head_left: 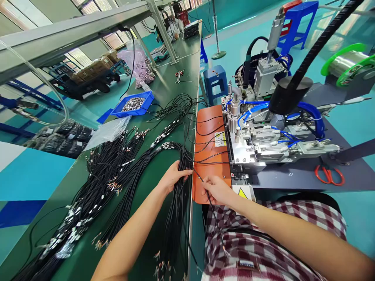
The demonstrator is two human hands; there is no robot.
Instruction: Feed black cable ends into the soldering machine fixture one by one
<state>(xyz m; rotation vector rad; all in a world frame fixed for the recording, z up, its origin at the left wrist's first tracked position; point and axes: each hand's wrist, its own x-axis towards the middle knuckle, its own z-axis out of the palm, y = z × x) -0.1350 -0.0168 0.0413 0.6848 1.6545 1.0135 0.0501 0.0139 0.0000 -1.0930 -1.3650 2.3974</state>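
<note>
My right hand (215,189) is closed in a pinch on a black cable (215,214). The cable's stripped end, with bare wires, hangs down over the plaid clothing. At the table's edge, my left hand (173,177) is closed too, thumb stretched toward the upper part of a black cable; its other fingers are partly hidden behind the thumb. Right beside that hand a thick bundle of black cables (178,203) lies along the green table (140,249). Just right of it is the orange plate (209,156) of a machine, with several cables lying across it.
The metal machine (252,136) with blue hoses stands to the right, red-handled scissors (329,175) near it. More cable bundles (88,195) cover the table's left. Farther back are a blue tray (146,102) of small metal parts, a pink bag (137,62) and a blue stool (216,84).
</note>
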